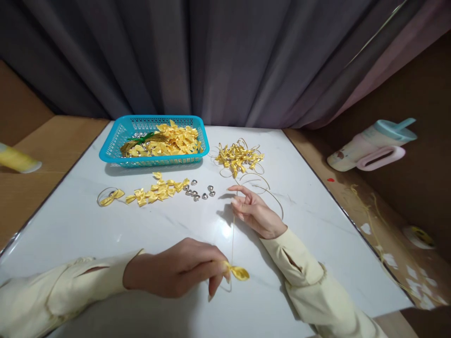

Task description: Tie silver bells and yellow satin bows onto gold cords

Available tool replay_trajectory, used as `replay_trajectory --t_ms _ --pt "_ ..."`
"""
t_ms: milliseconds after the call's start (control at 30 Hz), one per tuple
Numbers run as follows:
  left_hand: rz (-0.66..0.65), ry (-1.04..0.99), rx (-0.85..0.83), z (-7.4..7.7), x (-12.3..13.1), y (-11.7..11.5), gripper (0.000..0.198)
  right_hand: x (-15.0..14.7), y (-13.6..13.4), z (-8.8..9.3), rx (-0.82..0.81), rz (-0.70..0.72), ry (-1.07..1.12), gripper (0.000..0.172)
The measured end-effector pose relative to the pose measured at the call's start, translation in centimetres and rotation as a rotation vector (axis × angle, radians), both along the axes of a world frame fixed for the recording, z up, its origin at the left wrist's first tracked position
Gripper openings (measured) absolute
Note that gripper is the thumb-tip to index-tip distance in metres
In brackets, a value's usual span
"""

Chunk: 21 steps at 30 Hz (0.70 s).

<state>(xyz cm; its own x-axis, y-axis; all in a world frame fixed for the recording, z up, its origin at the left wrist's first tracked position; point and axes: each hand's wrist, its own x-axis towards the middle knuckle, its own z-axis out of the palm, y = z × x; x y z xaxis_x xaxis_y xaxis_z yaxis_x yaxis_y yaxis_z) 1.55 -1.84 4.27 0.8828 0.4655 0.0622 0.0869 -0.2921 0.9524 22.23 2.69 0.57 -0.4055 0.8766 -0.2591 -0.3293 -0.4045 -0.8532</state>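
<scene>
My left hand (pixel 179 268) is closed in a pinch on a small yellow ribbon bow (pixel 239 272) near the front of the white table (pixel 317 244). A thin gold cord (pixel 233 234) runs from the bow up to my right hand (pixel 252 211). That hand lies with its fingers partly stretched, and the cord passes between them. Just left of its fingertips lie several small silver beads (pixel 199 191). A row of loose yellow bows (pixel 155 191) stretches further left.
A blue basket (pixel 116 150) with yellow bows and beads stands at the back left. A pile of finished bows on gold loops (pixel 238 157) lies at the back centre. A pink and blue cup (pixel 375 148) lies on its side at the right. Grey curtains hang behind.
</scene>
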Motion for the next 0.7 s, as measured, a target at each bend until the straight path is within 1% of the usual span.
replay_trajectory --t_ms 100,200,333,400,500,600,700 --pt "0.082 0.057 -0.034 -0.1 0.1 0.2 0.037 0.3 0.5 0.2 -0.018 -0.102 -0.01 0.041" --pt "0.169 0.136 -0.108 -0.3 0.2 0.3 0.034 0.4 0.6 0.3 -0.076 -0.165 -0.024 0.044" --pt "0.196 0.111 -0.149 -0.1 0.2 0.2 0.031 1.0 0.9 0.6 -0.161 -0.251 -0.04 0.048" --pt "0.192 0.09 -0.152 0.2 0.2 0.1 0.032 1.8 1.5 0.8 -0.171 -0.324 -0.047 0.044" --pt "0.207 0.058 -0.165 0.6 0.0 0.2 0.03 3.7 3.0 1.1 -0.168 -0.437 -0.035 0.03" --pt "0.253 0.019 -0.142 0.9 -0.2 0.3 0.03 5.9 5.0 1.5 -0.163 -0.484 -0.025 0.016" --pt "0.29 -0.004 -0.128 1.1 -0.3 0.4 0.031 8.0 6.9 2.5 -0.17 -0.502 -0.009 0.014"
